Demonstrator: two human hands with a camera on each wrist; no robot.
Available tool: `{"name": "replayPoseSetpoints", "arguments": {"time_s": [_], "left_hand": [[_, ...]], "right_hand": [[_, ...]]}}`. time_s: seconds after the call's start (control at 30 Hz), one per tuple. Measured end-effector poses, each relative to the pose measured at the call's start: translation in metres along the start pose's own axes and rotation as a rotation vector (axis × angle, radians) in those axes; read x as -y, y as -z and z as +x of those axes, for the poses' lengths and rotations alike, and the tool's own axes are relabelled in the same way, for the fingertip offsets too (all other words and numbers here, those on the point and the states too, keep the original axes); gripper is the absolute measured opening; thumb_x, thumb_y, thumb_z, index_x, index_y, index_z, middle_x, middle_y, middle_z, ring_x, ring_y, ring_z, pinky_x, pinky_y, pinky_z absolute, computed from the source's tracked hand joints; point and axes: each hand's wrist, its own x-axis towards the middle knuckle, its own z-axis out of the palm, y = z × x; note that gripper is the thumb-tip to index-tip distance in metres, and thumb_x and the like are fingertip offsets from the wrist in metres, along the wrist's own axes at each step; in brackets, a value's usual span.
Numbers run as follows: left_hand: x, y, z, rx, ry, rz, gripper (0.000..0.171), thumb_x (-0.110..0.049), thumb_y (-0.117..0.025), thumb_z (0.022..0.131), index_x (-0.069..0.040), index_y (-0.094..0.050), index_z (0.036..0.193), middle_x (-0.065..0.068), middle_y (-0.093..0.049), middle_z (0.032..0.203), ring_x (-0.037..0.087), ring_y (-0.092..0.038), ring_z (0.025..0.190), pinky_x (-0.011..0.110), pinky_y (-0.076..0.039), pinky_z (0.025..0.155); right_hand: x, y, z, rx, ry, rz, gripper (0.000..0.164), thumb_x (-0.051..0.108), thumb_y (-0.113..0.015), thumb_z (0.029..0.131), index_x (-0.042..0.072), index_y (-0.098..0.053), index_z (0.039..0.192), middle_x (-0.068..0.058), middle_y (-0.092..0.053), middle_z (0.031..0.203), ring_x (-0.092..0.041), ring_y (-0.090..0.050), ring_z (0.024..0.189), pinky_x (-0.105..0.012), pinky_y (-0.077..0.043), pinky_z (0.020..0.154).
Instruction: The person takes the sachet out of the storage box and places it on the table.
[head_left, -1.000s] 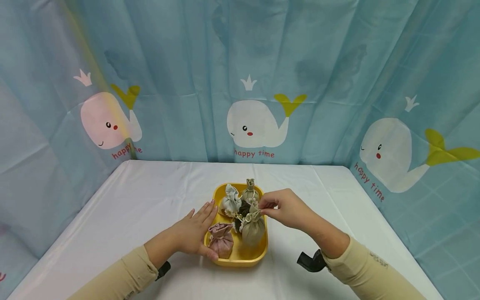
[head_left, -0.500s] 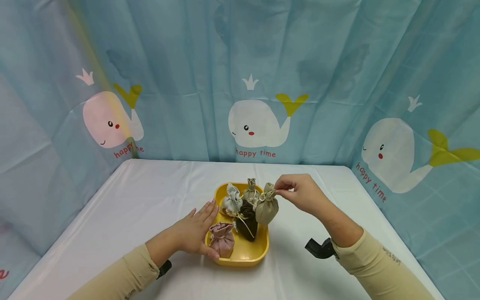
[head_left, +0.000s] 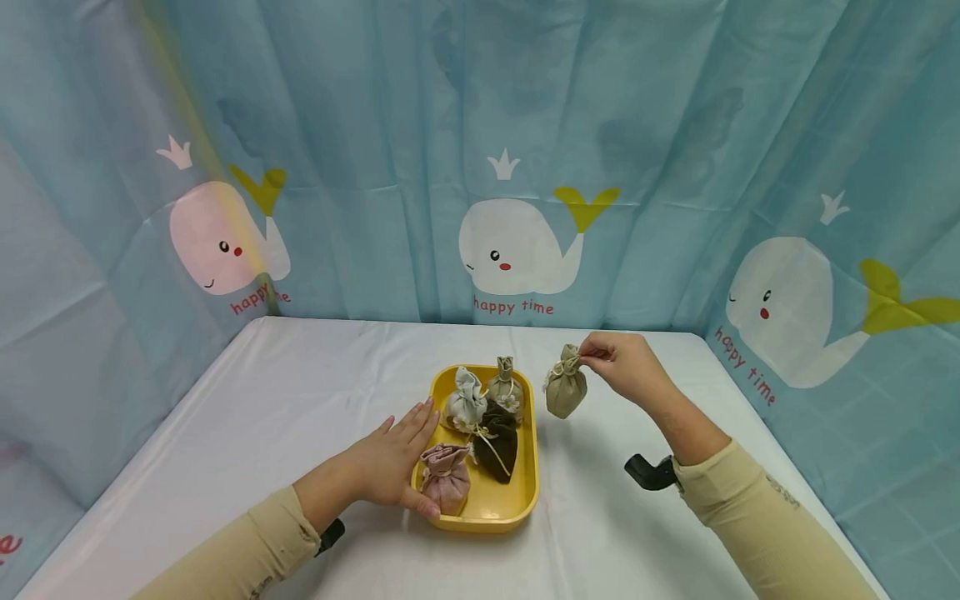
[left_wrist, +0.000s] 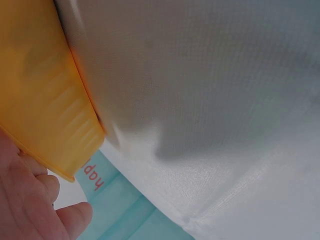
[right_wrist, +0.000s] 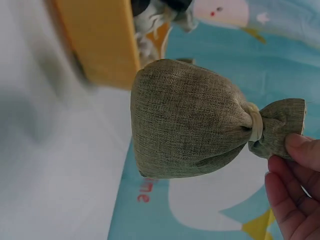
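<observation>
Right hand [head_left: 630, 367]: thumb and fingertips pinched on the gathered top of a tan pouch [head_left: 566, 393], just above its pale tie; I see the grip clearly on the right wrist feed. Pouch hangs neck up over the table [head_left: 337, 375], just outside the right edge of the yellow tray [head_left: 491, 527], near its far right corner, apart from it.

Left hand [head_left: 393, 462]: fingers straight, slightly spread, laid against the tray's left edge, thumb at the near left corner; nothing in its grasp. Can't tell from here whether the thumb touches the pink pouch [head_left: 447, 483].

Tray contents, as I have them: pink pouch upright in the near left corner, pale grey pouch [head_left: 466, 404] toward the far left corner, second tan pouch [head_left: 506, 390] upright at the far right corner, dark pouch [head_left: 497, 442] lying near the right edge, tip toward the near edge.
</observation>
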Motion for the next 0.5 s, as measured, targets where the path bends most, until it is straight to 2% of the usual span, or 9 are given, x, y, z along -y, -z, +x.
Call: {"name": "replayPoseSetpoints", "arguments": {"time_s": [0.27, 0.5], "left_hand": [[0.000, 0.001, 0.000, 0.005, -0.003, -0.016, 0.124, -0.082, -0.051, 0.061, -0.003, -0.008, 0.147, 0.015, 0.001, 0.153, 0.030, -0.002, 0.139, 0.056, -0.016, 0.105], [-0.001, 0.003, -0.001, 0.002, -0.008, 0.004, 0.126, -0.085, -0.047, 0.059, -0.003, -0.008, 0.147, 0.015, 0.001, 0.153, 0.029, -0.002, 0.139, 0.056, -0.017, 0.105]], "right_hand": [[-0.032, -0.007, 0.006, -0.029, 0.015, -0.063, 0.008, 0.005, -0.067, 0.082, 0.011, -0.068, 0.076, -0.001, -0.067, 0.077, -0.013, -0.055, 0.064, -0.031, -0.045, 0.057], [-0.057, -0.019, 0.004, -0.025, -0.028, -0.123, 0.009, 0.004, -0.065, 0.082, 0.011, -0.067, 0.077, -0.002, -0.067, 0.076, -0.014, -0.055, 0.064, -0.029, -0.044, 0.055]]}}
